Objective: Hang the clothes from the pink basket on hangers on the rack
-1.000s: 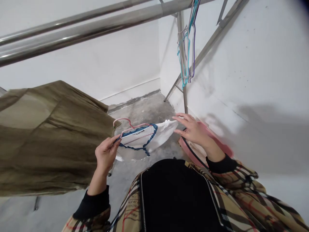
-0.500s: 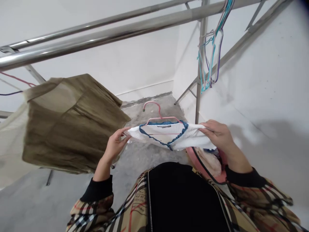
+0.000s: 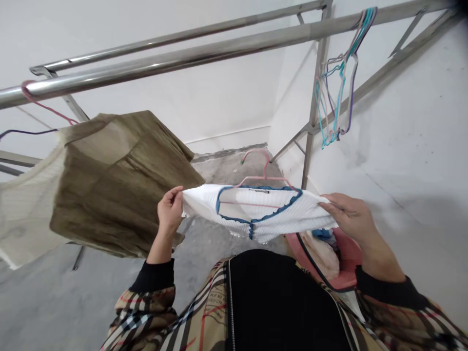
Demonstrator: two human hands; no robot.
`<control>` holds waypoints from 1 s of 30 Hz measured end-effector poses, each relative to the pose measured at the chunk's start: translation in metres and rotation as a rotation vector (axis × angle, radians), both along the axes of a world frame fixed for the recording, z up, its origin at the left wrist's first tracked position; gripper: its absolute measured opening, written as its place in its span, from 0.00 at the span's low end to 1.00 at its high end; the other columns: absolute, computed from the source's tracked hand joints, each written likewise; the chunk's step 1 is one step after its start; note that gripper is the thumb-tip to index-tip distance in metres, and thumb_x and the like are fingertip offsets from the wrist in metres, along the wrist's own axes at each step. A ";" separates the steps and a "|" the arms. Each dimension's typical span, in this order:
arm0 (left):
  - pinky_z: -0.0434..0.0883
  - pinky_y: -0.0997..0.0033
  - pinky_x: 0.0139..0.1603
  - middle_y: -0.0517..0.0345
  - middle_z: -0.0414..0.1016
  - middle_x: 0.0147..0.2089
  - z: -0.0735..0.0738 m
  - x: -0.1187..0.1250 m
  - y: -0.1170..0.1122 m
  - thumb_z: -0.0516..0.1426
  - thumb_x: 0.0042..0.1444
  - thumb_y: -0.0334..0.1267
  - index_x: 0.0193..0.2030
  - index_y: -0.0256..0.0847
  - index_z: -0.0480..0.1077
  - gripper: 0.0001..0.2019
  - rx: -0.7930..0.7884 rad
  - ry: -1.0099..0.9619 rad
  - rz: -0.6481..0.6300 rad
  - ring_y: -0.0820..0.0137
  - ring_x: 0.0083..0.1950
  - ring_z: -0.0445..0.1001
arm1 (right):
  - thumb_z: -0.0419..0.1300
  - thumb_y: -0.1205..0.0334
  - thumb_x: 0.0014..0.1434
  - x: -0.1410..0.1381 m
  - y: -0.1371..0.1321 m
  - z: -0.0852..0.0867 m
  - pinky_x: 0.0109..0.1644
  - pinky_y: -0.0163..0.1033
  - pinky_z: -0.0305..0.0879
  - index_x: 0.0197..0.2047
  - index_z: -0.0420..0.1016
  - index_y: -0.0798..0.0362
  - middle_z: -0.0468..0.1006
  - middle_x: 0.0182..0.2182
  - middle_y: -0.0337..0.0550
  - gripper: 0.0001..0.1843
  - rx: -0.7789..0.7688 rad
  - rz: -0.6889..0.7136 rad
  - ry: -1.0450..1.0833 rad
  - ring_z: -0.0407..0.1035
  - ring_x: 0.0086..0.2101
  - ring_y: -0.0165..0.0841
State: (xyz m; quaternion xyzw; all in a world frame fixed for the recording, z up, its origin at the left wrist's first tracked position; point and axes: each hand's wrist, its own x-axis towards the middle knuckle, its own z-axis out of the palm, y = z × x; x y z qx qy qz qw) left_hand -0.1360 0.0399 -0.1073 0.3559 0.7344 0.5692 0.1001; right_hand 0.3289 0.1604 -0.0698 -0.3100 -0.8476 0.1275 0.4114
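Both hands pinch a white blue-trimmed top (image 3: 256, 214) on a pink hanger (image 3: 261, 170): left hand (image 3: 170, 209) one shoulder, right hand (image 3: 347, 217) the other, below the steel rail (image 3: 183, 56)

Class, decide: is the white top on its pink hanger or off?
On: the pink hanger runs inside the neckline of the white top, hook sticking out.

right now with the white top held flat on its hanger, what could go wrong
1. The left hand and right hand pinch only the ends of the top; the hanger inside could slip out if tilted.
2. Below is bare concrete floor; a dropped end might get dirty.
3. The olive garment hangs close on the left; the hanger could snag it.
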 end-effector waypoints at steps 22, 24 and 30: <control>0.68 0.72 0.34 0.53 0.77 0.39 -0.049 0.086 -0.041 0.64 0.47 0.48 0.47 0.38 0.76 0.22 -0.082 -0.397 -0.256 0.72 0.32 0.70 | 0.52 0.51 0.67 -0.187 0.054 0.094 0.40 0.40 0.69 0.43 0.80 0.54 0.83 0.33 0.49 0.20 0.349 -0.317 0.159 0.76 0.35 0.39; 0.69 0.71 0.35 0.53 0.78 0.38 -0.050 0.083 -0.047 0.64 0.46 0.50 0.46 0.38 0.76 0.23 -0.082 -0.422 -0.243 0.71 0.33 0.71 | 0.49 0.52 0.68 -0.214 0.054 0.107 0.42 0.41 0.68 0.46 0.79 0.54 0.82 0.36 0.49 0.20 0.304 -0.319 0.126 0.76 0.37 0.39; 0.72 0.66 0.41 0.53 0.79 0.34 -0.059 0.079 -0.064 0.66 0.41 0.56 0.42 0.38 0.77 0.27 -0.088 -0.485 -0.204 0.65 0.37 0.76 | 0.45 0.61 0.68 -0.276 0.015 0.124 0.42 0.39 0.65 0.50 0.76 0.54 0.81 0.38 0.50 0.19 0.052 -0.204 -0.209 0.74 0.38 0.38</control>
